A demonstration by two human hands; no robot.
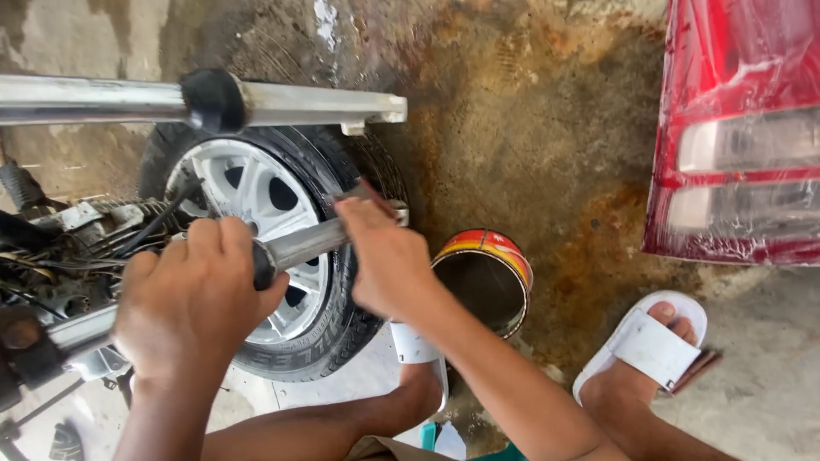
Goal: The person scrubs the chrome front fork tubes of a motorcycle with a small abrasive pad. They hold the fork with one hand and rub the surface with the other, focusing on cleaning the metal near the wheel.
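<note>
My left hand [192,299] is wrapped around a shiny metal tube [303,243] near its black rubber collar, low in the left half of the view. At the tube's far end my right hand [384,256] pinches a small dark brush or tool against the metal. Under both hands lies a car wheel [273,201] with a silver alloy rim and black tyre, flat on the floor.
A second metal tube with a black collar [213,98] crosses the top left. Greasy engine parts and cables [60,248] crowd the left edge. An empty tin can [487,277] stands by my feet in white sandals [649,346]. A red tail light [739,128] fills the right side.
</note>
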